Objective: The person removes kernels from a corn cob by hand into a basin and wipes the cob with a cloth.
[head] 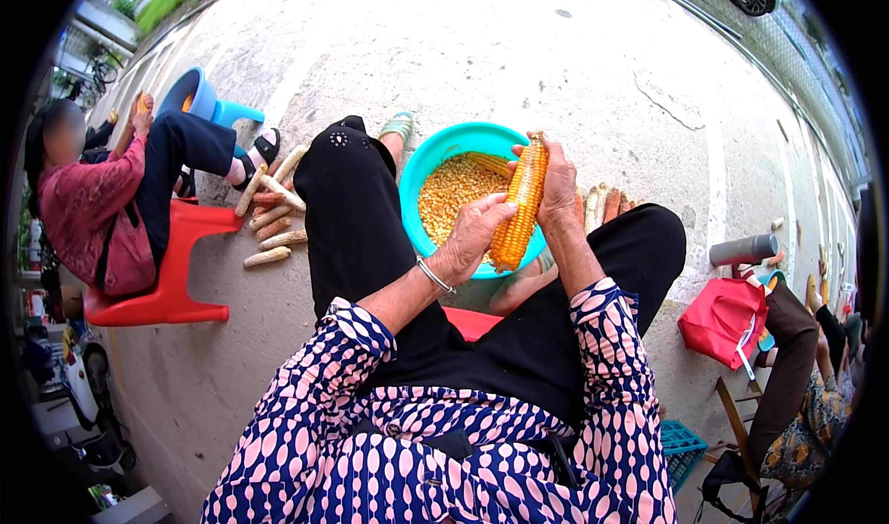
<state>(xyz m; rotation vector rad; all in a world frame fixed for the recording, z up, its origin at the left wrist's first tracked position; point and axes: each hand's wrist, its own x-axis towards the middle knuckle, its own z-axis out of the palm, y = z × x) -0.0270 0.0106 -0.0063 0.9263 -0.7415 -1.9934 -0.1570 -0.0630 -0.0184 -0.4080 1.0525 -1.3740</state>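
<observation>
A yellow ear of corn point(524, 204), with some rows of kernels gone along its upper part, is held upright-tilted over a turquoise plastic basin point(414, 177). My right hand point(555, 184) grips its upper half from behind and the right side. My left hand point(476, 232), with a silver bangle at the wrist, touches the lower part, its thumb pressed against the kernels. Loose corn kernels point(451, 194) fill the bottom of the basin, and another ear of corn point(488, 163) lies partly on them. The basin stands between my knees.
Bare corncobs point(274, 223) lie on the concrete at left, more cobs point(603, 204) beyond my right knee. A person sits on a red plastic stool point(173, 302) at left beside a blue basin point(201, 97). At right are a red bag point(719, 319), a grey flask point(743, 250) and other seated people.
</observation>
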